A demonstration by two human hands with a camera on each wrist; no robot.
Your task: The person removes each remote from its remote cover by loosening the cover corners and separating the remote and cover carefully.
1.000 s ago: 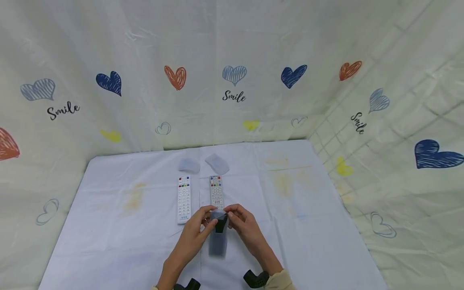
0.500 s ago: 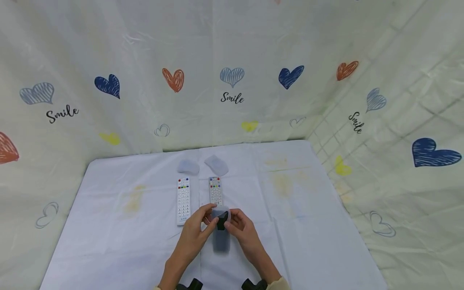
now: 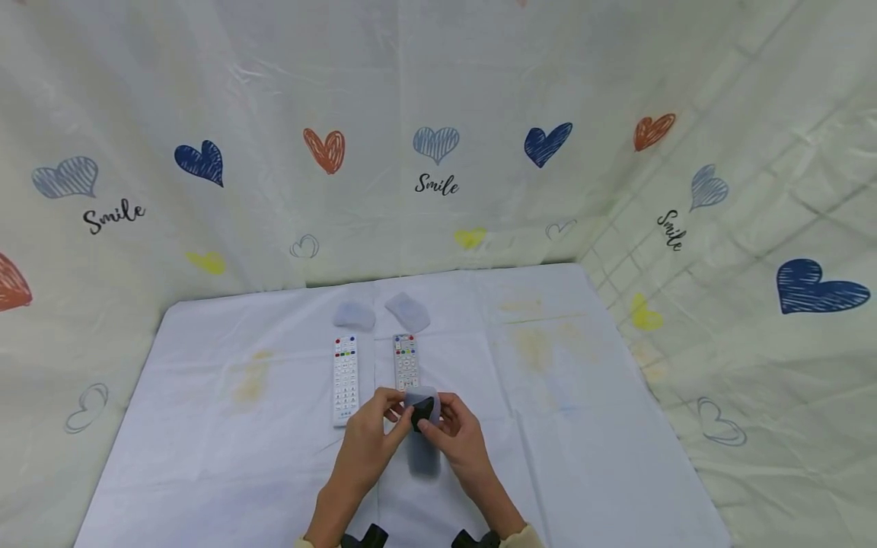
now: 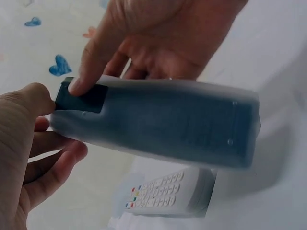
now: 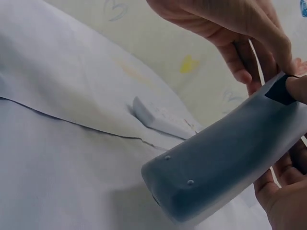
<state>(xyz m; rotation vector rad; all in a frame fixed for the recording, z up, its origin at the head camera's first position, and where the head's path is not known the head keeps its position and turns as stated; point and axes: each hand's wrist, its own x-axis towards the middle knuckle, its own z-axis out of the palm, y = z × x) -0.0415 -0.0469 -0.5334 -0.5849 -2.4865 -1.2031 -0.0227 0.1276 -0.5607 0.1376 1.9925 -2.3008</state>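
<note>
Both my hands hold a dark remote control (image 4: 88, 100) inside a cloudy, see-through sleeve (image 3: 423, 457), back side up, above the table. Bare black casing shows through a gap at the sleeve's far end. My left hand (image 3: 366, 438) pinches that end from the left, its thumb at the edge of the gap. From the right, my right hand (image 3: 466, 445) grips the same end, its thumb on the black casing. The sleeve's near end (image 5: 177, 191) sticks out free, with small bumps on it. The remote's button side is hidden.
On the white-covered table (image 3: 582, 457) lie a white remote control (image 3: 346, 380) at left and another light remote control (image 3: 406, 361) just beyond my hands. Behind them are two flat, clear, bluish pieces (image 3: 354, 314). A heart-printed curtain (image 3: 384, 213) hangs at the back.
Both hands and the sleeved remote have shifted slightly to the right. My right thumb has moved from the sleeve's far right edge onto the black casing. The remotes on the table stay put.
</note>
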